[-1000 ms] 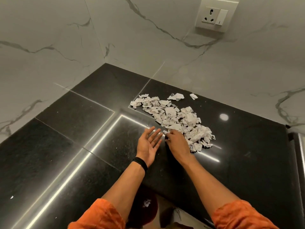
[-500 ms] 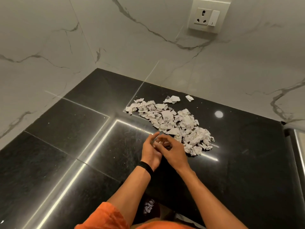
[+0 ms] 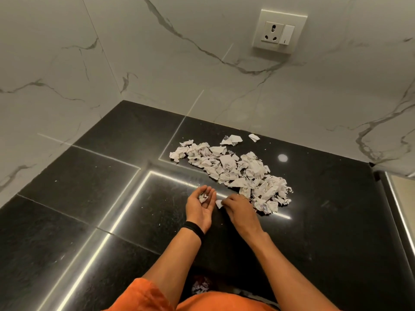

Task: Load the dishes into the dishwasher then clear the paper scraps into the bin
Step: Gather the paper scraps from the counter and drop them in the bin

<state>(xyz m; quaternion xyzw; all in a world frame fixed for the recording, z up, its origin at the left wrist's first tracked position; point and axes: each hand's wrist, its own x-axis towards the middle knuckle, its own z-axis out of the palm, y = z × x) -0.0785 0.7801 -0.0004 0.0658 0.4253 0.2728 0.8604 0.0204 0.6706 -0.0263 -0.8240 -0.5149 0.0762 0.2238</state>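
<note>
A pile of crumpled white paper scraps (image 3: 235, 173) lies on the black stone countertop (image 3: 101, 198), near the back wall. My left hand (image 3: 201, 212) is held palm up and cupped just in front of the pile, with a small scrap (image 3: 203, 197) lying in its palm. My right hand (image 3: 239, 208) is next to it at the pile's near edge and pinches a white scrap (image 3: 219, 203) between its fingertips. Below the counter edge, between my arms, a dark bin (image 3: 199, 286) shows some scraps inside. No dishes or dishwasher are in view.
Two loose scraps (image 3: 231, 139) lie apart behind the pile, close to the marble wall. A wall socket (image 3: 278, 32) sits high on the right wall. The counter meets walls at the back and left; a ledge edge (image 3: 390, 198) runs along the right.
My left hand turned palm up and now carries a scrap. My right hand has lifted another scrap from the pile's edge beside it. The view shifted slightly.
</note>
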